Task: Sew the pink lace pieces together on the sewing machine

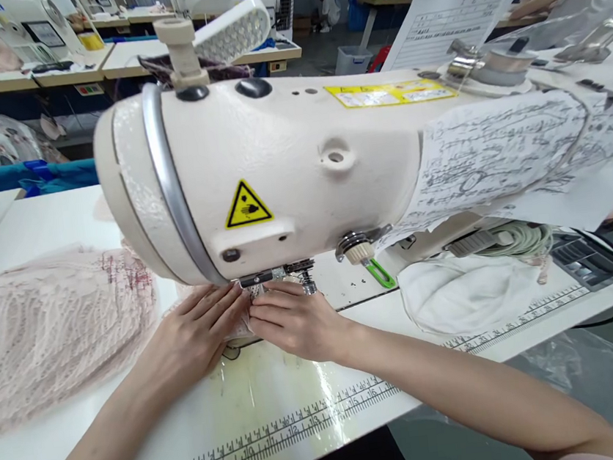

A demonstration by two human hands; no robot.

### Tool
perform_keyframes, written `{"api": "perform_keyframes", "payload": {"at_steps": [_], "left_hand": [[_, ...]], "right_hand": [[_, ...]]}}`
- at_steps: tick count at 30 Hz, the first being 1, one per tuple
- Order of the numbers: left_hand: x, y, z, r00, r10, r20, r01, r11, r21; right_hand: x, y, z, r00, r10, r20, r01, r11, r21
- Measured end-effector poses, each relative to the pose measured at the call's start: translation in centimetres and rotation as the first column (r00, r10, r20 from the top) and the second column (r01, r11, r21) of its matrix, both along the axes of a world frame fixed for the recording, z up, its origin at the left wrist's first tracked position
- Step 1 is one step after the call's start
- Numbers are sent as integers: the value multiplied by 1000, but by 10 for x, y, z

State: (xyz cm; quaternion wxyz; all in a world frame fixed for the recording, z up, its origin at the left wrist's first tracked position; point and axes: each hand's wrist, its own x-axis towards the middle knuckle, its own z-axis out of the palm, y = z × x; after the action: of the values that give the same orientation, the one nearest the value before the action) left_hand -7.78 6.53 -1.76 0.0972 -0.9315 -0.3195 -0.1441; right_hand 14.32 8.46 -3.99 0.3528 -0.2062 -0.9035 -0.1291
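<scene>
A large cream sewing machine point(276, 159) spans the view above both hands. Under the left end of its head, my left hand point(199, 331) lies over pale pink fabric, its fingers stretched forward and side by side. My right hand point(297, 319) rests close beside it, fingers bent toward the left and fingertips on the same fabric point(240, 330). The needle area is mostly hidden by the machine head. A heap of pale pink lace point(57, 325) spreads on the table to the left of my left hand.
Folded white cloth point(463, 293) and a coil of pale green cord point(518, 241) lie right of the hands. A green tool point(381, 273) sits nearer. A printed ruler point(286, 435) follows the table's front edge. Other people are in the background.
</scene>
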Motion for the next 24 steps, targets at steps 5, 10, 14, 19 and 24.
{"api": "perform_keyframes", "payload": {"at_steps": [5, 10, 14, 19, 24], "left_hand": [[0, -2, -1, 1000, 19, 14, -19, 1000, -8], [2, -3, 0, 1000, 27, 4, -27, 999, 31], [6, -5, 0, 997, 62, -43, -59, 996, 73], [12, -8, -1, 993, 90, -72, -80, 987, 138], [18, -9, -1, 988, 126, -90, -107, 976, 188]], "right_hand": [[1, -1, 0, 1000, 26, 12, -26, 999, -21], [2, -2, -1, 1000, 10, 7, -10, 998, -60], [4, -3, 0, 1000, -25, -11, 24, 998, -52], [6, -1, 1, 1000, -31, -4, 30, 999, -36], [6, 1, 2, 999, -45, 15, 46, 998, -31]]}}
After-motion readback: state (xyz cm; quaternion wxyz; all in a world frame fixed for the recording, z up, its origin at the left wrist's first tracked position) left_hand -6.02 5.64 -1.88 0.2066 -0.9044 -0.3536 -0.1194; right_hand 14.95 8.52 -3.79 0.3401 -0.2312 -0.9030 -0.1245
